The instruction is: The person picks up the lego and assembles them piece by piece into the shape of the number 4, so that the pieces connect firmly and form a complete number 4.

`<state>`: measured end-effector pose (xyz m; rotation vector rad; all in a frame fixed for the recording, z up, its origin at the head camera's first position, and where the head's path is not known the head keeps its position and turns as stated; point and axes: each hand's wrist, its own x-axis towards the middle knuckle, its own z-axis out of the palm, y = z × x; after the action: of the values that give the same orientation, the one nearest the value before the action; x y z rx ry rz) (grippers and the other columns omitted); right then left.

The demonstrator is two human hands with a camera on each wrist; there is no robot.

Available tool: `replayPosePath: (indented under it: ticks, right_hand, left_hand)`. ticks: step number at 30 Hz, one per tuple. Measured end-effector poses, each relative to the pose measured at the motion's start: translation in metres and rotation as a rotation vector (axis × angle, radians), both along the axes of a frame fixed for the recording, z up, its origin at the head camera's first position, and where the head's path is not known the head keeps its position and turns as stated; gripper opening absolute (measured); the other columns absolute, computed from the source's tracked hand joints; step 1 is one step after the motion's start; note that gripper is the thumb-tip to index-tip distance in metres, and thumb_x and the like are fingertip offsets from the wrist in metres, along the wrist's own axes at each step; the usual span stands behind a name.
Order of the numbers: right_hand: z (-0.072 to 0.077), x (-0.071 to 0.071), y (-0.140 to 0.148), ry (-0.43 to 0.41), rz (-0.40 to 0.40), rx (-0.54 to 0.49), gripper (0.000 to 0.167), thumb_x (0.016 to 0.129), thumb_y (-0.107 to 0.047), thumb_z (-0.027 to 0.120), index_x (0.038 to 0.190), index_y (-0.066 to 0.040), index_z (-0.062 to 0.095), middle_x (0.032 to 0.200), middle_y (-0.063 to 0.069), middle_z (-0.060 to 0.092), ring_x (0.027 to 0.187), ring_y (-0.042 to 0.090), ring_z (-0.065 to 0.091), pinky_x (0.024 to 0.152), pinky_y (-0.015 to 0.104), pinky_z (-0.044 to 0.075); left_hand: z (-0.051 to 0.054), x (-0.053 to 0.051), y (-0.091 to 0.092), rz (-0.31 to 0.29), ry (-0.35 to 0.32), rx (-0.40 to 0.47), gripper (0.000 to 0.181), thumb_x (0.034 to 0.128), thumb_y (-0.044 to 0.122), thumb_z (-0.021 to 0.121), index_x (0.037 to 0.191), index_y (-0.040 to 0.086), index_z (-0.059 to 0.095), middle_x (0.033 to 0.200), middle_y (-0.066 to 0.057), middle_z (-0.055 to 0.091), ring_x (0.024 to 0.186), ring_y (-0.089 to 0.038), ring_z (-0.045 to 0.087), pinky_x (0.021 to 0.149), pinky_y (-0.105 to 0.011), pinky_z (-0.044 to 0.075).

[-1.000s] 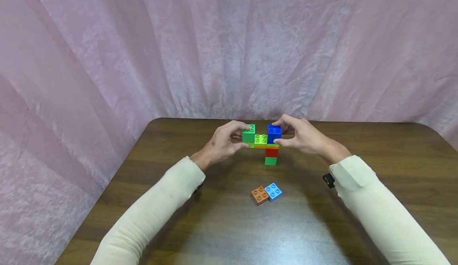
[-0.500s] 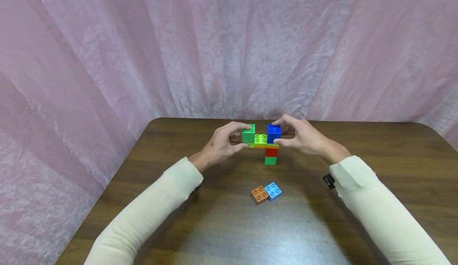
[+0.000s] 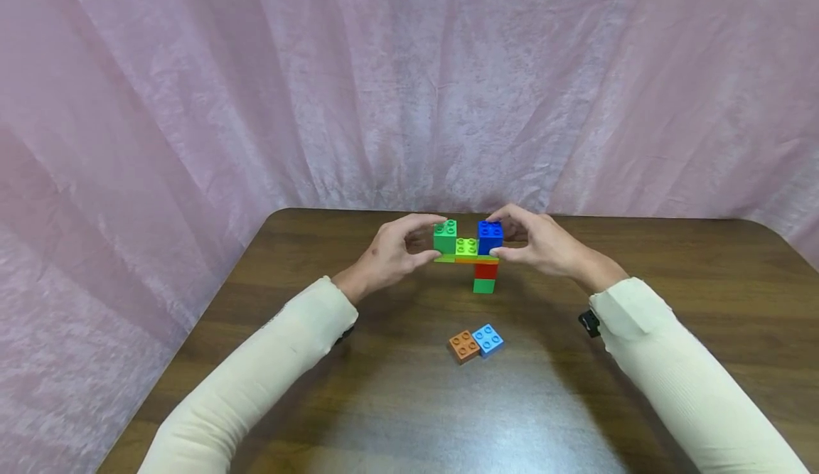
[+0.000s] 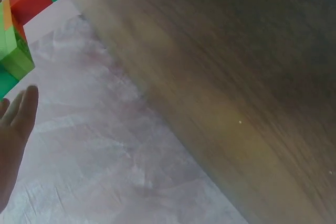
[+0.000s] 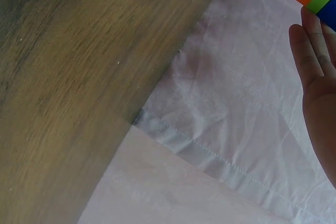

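Note:
In the head view, a toy brick structure stands upright, with a green brick point(image 3: 483, 286) at the foot and a red brick point(image 3: 486, 271) above. A thin orange layer and a lime studded layer point(image 3: 466, 247) jut out leftward from that column. On the left end sits a green brick point(image 3: 445, 239), and my left hand point(image 3: 387, 250) holds it between thumb and index finger. My right hand point(image 3: 540, 243) pinches the blue brick point(image 3: 490, 238) on the right end. In the left wrist view, the other fingers point(image 4: 30, 103) extend beside a lime brick point(image 4: 20, 59), apart from it.
Nearer on the wooden table point(image 3: 409, 403) lie a brown brick point(image 3: 463, 347) and a light blue brick point(image 3: 488, 340), touching each other at an angle. A pink curtain point(image 3: 409, 90) hangs behind the table's back edge.
My left hand has shifted slightly left and up, and its fingertips cover less of the green brick. The right hand stays on the blue brick. The structure looks unchanged.

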<state>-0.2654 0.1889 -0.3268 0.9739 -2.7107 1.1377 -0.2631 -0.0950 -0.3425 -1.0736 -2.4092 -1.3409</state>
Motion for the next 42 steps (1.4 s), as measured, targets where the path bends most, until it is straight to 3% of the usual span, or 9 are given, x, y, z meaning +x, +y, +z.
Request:
replayPosePath:
  ticks: [5,9,15,21,26,31,38,42]
  right_hand:
    - [-0.001,-0.001,0.000,0.008,-0.001,0.008,0.046,0.087,-0.010,0.079,0.126,-0.005,0.055,0.106,0.014,0.070,0.100,0.030,0.066,0.090,0.051,0.054]
    - [-0.002,0.000,0.001,0.008,-0.003,0.007,0.046,0.087,-0.009,0.079,0.126,-0.005,0.055,0.106,0.014,0.070,0.099,0.030,0.067,0.089,0.050,0.054]
    - [-0.003,0.000,0.001,0.022,-0.003,-0.001,0.046,0.086,-0.007,0.080,0.125,-0.003,0.056,0.103,0.014,0.071,0.096,0.029,0.067,0.087,0.049,0.055]
    - [-0.004,0.001,0.002,0.021,-0.002,-0.003,0.046,0.086,-0.007,0.080,0.125,-0.004,0.056,0.102,0.014,0.071,0.095,0.028,0.068,0.086,0.049,0.055]
    - [-0.004,0.001,0.001,0.014,0.000,-0.004,0.045,0.086,-0.008,0.079,0.124,-0.004,0.056,0.103,0.014,0.071,0.096,0.028,0.067,0.086,0.048,0.054]
    - [-0.003,0.002,0.000,0.004,-0.003,0.006,0.044,0.088,-0.010,0.078,0.125,-0.004,0.055,0.104,0.014,0.070,0.097,0.029,0.067,0.087,0.049,0.054]
    - [0.000,0.003,0.000,0.006,0.002,0.013,0.044,0.089,-0.009,0.077,0.126,-0.003,0.054,0.105,0.015,0.070,0.099,0.030,0.066,0.089,0.051,0.054]
    - [0.001,0.003,-0.001,0.002,0.004,0.004,0.042,0.090,-0.007,0.075,0.126,-0.003,0.053,0.107,0.016,0.069,0.101,0.031,0.066,0.089,0.051,0.055]
  left_hand:
    - [0.002,0.002,-0.006,0.036,0.098,0.031,0.043,0.0799,0.000,0.083,0.119,0.000,0.067,0.118,-0.012,0.065,0.109,-0.027,0.063,0.087,-0.032,0.057]
    - [0.002,0.009,-0.009,0.030,0.109,0.054,0.037,0.0772,0.001,0.086,0.111,0.000,0.070,0.107,-0.011,0.067,0.095,-0.025,0.067,0.080,-0.028,0.057]
    - [-0.003,0.025,-0.008,-0.041,0.042,0.095,0.031,0.0751,0.001,0.087,0.102,-0.002,0.072,0.095,-0.010,0.070,0.083,-0.021,0.070,0.074,-0.031,0.059]
    - [-0.009,0.040,-0.005,-0.063,-0.024,0.095,0.023,0.0766,0.002,0.086,0.097,0.002,0.074,0.092,-0.006,0.073,0.083,-0.016,0.070,0.074,-0.032,0.060]
    - [-0.018,0.049,-0.003,-0.078,-0.083,0.045,0.022,0.0775,0.005,0.086,0.097,0.002,0.075,0.093,-0.005,0.075,0.084,-0.014,0.070,0.076,-0.029,0.059]
    - [-0.026,0.054,0.001,-0.113,-0.139,-0.013,0.023,0.0783,0.006,0.086,0.098,-0.001,0.075,0.094,-0.011,0.075,0.084,-0.020,0.071,0.077,-0.030,0.060]
    - [-0.029,0.061,0.011,-0.186,-0.280,-0.139,0.029,0.0789,0.008,0.086,0.104,-0.003,0.075,0.101,-0.014,0.074,0.092,-0.026,0.072,0.083,-0.029,0.058]
    - [-0.028,0.063,0.017,-0.219,-0.304,-0.203,0.032,0.0778,0.010,0.087,0.105,-0.001,0.075,0.103,-0.011,0.074,0.093,-0.022,0.072,0.083,-0.026,0.057]
